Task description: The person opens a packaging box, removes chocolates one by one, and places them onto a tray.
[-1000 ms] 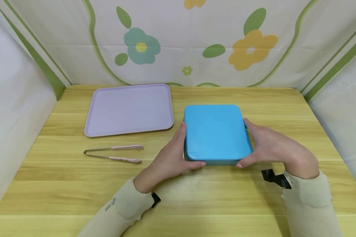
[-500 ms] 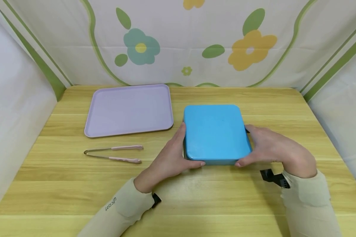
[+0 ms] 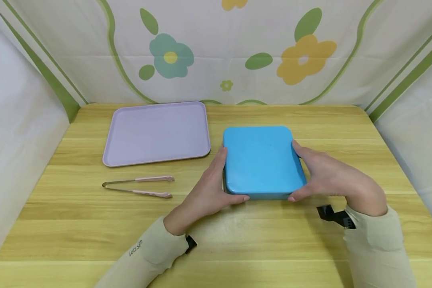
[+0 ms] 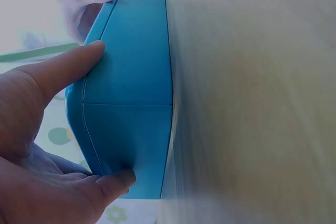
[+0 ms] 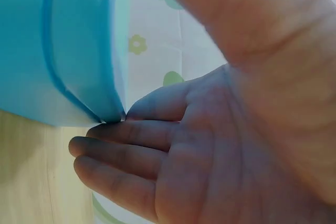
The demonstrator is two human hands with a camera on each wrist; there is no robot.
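A square blue box point(image 3: 263, 160) with its lid point(image 4: 76, 108) on sits on the wooden table, right of centre. The left hand point(image 3: 205, 192) holds its near left corner, thumb along the front face and fingers against the left side. In the left wrist view, that thumb touches the box near the lid's seam. At the near right corner, the right hand point(image 3: 327, 176) grips the box, thumb at the front and fingers along the right side. The right wrist view shows the fingers point(image 5: 126, 156) stretched out, with the upper ones touching the lid's edge. What the box holds is hidden.
A lilac tray point(image 3: 158, 134) lies at the back left of the table point(image 3: 245, 248). In front of it rest tongs point(image 3: 153, 194) with pink-covered arms, spread apart. Flowered fabric point(image 3: 216, 52) closes off the back, and pale fabric hangs at both sides.
The right hand's fingers drew slightly back toward the person, then slid forward along the box's right side. The left hand and the box have barely moved.
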